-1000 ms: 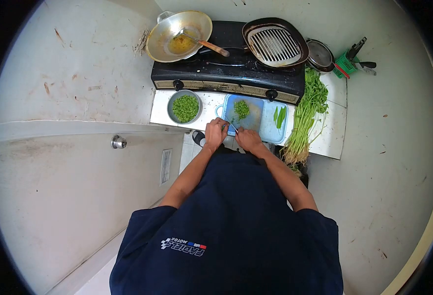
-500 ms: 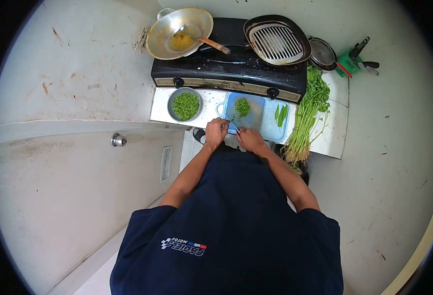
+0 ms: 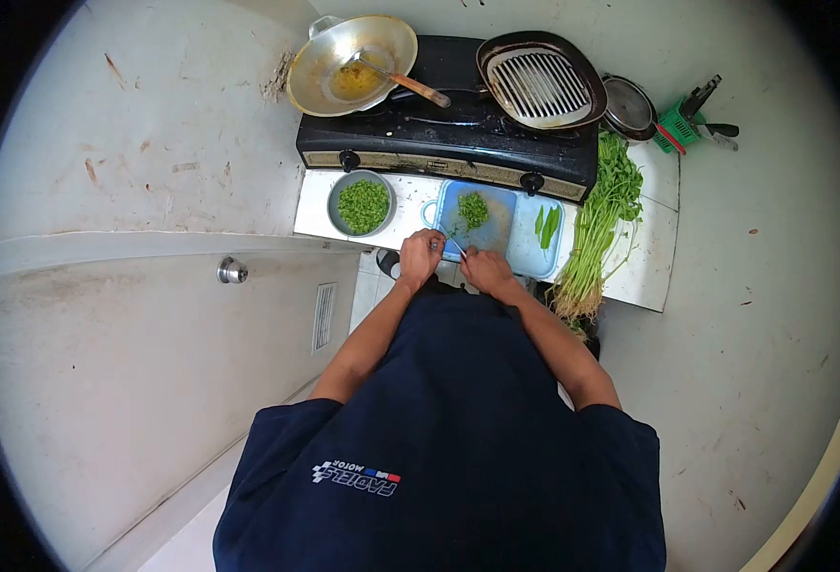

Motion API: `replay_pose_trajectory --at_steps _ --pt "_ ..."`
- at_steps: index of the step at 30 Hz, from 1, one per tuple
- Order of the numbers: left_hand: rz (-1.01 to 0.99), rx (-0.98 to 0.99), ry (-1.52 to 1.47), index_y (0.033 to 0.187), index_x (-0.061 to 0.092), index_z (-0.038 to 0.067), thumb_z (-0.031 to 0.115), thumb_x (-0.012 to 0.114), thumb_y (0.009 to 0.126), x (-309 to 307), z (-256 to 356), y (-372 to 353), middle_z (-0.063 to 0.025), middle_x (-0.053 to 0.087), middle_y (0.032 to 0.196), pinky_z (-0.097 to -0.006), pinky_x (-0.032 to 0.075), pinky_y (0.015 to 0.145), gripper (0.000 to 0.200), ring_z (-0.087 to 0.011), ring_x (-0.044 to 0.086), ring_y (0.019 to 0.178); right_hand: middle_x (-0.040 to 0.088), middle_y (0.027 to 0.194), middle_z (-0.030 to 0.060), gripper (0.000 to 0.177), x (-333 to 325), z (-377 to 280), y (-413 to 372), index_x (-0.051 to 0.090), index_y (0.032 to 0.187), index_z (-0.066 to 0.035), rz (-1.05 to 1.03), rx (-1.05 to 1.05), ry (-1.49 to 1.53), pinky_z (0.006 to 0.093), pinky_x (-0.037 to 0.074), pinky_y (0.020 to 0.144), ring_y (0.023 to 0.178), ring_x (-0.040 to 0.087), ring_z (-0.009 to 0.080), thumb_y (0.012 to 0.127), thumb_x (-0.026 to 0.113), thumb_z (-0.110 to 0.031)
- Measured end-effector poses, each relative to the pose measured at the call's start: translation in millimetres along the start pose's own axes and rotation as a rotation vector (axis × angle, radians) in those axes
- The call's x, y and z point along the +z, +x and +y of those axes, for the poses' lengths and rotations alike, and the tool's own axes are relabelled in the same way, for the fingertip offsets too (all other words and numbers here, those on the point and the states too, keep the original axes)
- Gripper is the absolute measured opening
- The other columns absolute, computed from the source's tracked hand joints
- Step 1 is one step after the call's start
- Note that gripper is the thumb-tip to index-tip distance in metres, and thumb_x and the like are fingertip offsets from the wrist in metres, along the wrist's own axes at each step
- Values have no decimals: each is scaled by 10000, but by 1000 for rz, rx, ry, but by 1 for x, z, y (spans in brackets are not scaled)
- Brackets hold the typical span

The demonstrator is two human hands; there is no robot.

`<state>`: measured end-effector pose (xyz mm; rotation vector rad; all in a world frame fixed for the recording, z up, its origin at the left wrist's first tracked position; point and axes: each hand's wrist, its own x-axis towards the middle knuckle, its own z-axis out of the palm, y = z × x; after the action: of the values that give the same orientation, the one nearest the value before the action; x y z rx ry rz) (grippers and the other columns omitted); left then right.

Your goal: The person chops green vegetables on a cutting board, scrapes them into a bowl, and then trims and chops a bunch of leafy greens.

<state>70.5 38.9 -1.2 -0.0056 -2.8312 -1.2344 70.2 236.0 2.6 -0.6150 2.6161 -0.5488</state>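
Observation:
My right hand (image 3: 485,271) is closed round the handle of a small knife (image 3: 454,242), its thin blade slanting toward my left hand. Fingers curled, my left hand (image 3: 421,255) sits at the near left edge of a blue cutting board (image 3: 501,243), close to the blade tip. Whatever those fingers pinch is too small to make out. A small heap of chopped green vegetable (image 3: 473,210) lies on the board beyond the knife. Several longer green pieces (image 3: 546,227) rest on the lighter right part of the board. To the left stands a grey bowl (image 3: 332,221) filled with chopped greens.
Behind the board is a black two-burner stove (image 3: 439,133) carrying a wok (image 3: 305,76) with a wooden-handled spatula (image 3: 420,89) and a grill pan (image 3: 586,105). Leafy stalks with roots (image 3: 591,238) lie at the right, near a sieve (image 3: 629,107) and a green utensil basket (image 3: 677,126).
The whole counter has shifted very slightly in the view. Both hands keep the same place and hold, with the knife still between them.

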Motion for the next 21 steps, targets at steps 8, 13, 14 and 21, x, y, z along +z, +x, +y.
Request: replay_pose_trajectory --at_steps 8,13,14,21 --pt "8 46 57 880 778 54 109 727 833 -3 5 0 -139 737 850 -418 562 720 89 -333 715 776 732 869 269 369 7 1 -2 631 1012 41 5 1 33 544 591 768 825 738 435 1021 483 -297" --pt "16 26 36 886 777 60 98 725 830 2 -1 -1 -133 728 849 -422 558 708 85 -334 708 760 733 861 272 364 3 -2 -4 629 1019 50 -18 -3 47 550 587 768 821 738 437 1014 484 -284" --pt "13 19 32 887 776 61 96 725 830 3 -3 -1 -132 726 850 -423 557 704 84 -334 706 756 734 860 271 362 3 -2 -5 628 1021 52 -23 -7 48 551 586 769 821 738 437 1012 485 -280" --pt "-4 13 36 890 772 65 94 729 826 1 2 -2 -125 707 837 -433 552 698 83 -341 696 746 733 841 259 337 13 -4 -1 624 1008 47 8 -1 20 531 586 749 801 738 429 1006 499 -266"
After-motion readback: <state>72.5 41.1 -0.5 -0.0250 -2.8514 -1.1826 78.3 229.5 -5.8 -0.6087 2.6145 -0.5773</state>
